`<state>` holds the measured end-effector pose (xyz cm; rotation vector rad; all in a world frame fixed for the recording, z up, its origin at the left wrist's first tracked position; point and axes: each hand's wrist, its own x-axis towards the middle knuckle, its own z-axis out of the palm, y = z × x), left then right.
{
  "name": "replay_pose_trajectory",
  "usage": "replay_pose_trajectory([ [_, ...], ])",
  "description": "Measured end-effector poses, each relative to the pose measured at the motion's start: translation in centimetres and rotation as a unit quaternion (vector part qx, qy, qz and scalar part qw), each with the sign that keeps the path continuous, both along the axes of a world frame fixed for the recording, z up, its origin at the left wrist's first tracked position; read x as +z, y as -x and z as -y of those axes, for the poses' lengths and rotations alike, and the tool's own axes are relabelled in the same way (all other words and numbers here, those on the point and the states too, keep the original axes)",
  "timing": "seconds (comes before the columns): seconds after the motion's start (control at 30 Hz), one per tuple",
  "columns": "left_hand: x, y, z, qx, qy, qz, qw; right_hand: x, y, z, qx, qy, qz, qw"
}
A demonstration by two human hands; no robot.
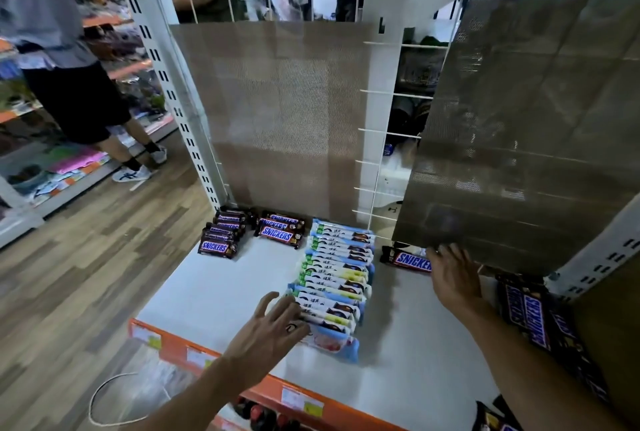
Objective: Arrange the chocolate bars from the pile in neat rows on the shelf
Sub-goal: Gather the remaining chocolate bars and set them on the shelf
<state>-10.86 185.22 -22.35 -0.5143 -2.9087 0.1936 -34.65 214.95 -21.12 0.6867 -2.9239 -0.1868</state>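
Left hand (pixel 273 330): fingers spread, resting on one row of pale bars (pixel 339 278). Right hand (pixel 453 278): fingers straight, touching one lone brown bar (pixel 405 259). Brown bar stacks (pixel 280 231): two.

Soft, bright indoor light falls on the pale shelf (pixel 214 292); faint shadows lie just right of the bars (pixel 336 278). Behind the shelf the mesh panels (pixel 277 112) shimmer with moiré. Left of the shelf, floor (pixel 86 274) and uprights (pixel 180 119) bow and blur.
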Motion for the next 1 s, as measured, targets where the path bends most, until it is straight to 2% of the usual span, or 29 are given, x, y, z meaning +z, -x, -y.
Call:
replay_pose_trajectory([
  [0.27, 0.2, -0.1, -0.4, -0.009, -0.010, -0.050, 0.999, 0.5, 0.8, 0.7, -0.017, -0.012, 0.015, 1.000],
  [0.47, -0.2, -0.3, -0.3, 0.007, -0.002, -0.030, 1.000, 0.2, 1.2, 1.2, -0.019, -0.050, -0.031, 0.998],
  [0.63, -0.3, -0.4, -0.3, 0.011, 0.000, -0.029, 1.000, 0.1, 0.9, 1.5, -0.021, -0.045, -0.058, 0.997],
  [1.0, 0.0, -0.1, -0.4, 0.009, -0.001, -0.021, 1.000, 0.6, 1.4, 0.9, -0.013, -0.079, -0.036, 0.996],
])
